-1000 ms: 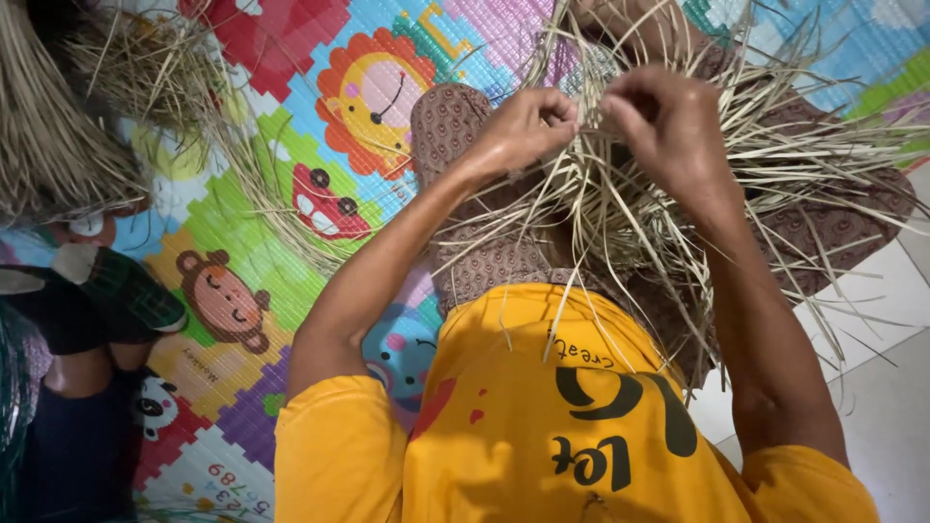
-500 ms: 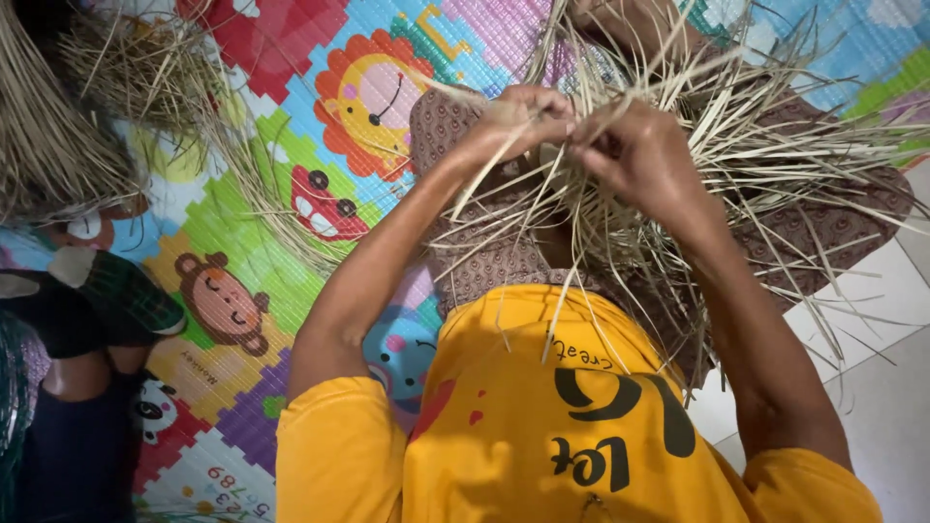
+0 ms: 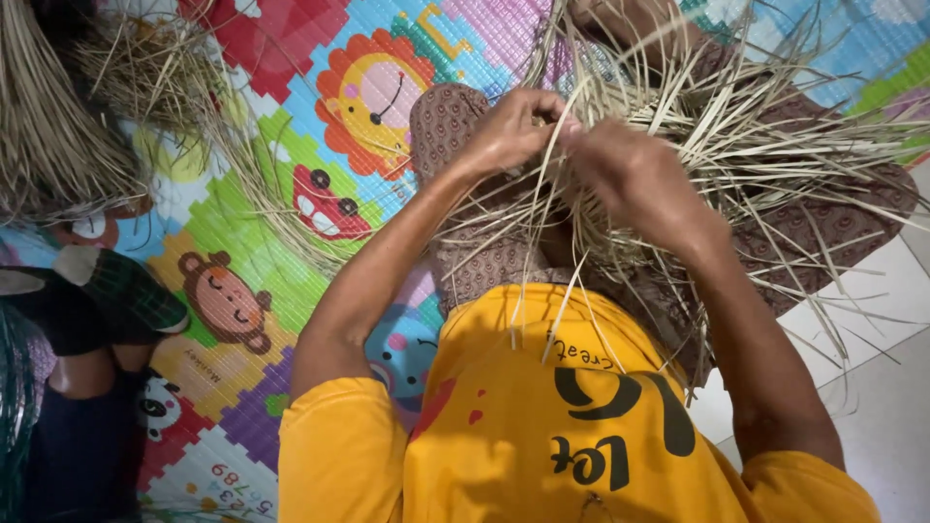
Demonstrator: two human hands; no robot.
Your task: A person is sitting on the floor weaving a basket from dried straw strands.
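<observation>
Both hands meet a little above the middle of the frame, buried in a tangle of pale dried straw strips (image 3: 736,145). The left hand (image 3: 509,131) is curled, its fingers (image 3: 542,102) bent down and pinching a few thin strips near the knuckles. The right hand (image 3: 635,179) sits just beside it, touching or nearly touching it, with its back to the camera; its fingers are folded under into the strips, so what exactly they grip cannot be told, though the hand looks closed rather than spread.

The strips fan out from the hands toward the upper right and right edge of the frame, and several hang down across the yellow shirt (image 3: 542,426) at the lower centre. They lie over a lap covered in brown patterned cloth (image 3: 450,126), which shows at upper centre and again at the right under the straw. The loose ends hide much of the fingers and the cloth.

Below everything is a bright foam play mat (image 3: 378,97) with cartoon animals, filling the left and top of the frame. A second bundle of straw (image 3: 48,126) sits at the upper left. At the lower left, another person's dark checked garment (image 3: 116,295) lies on the mat. Pale floor tiles (image 3: 891,407) show at the lower right.
</observation>
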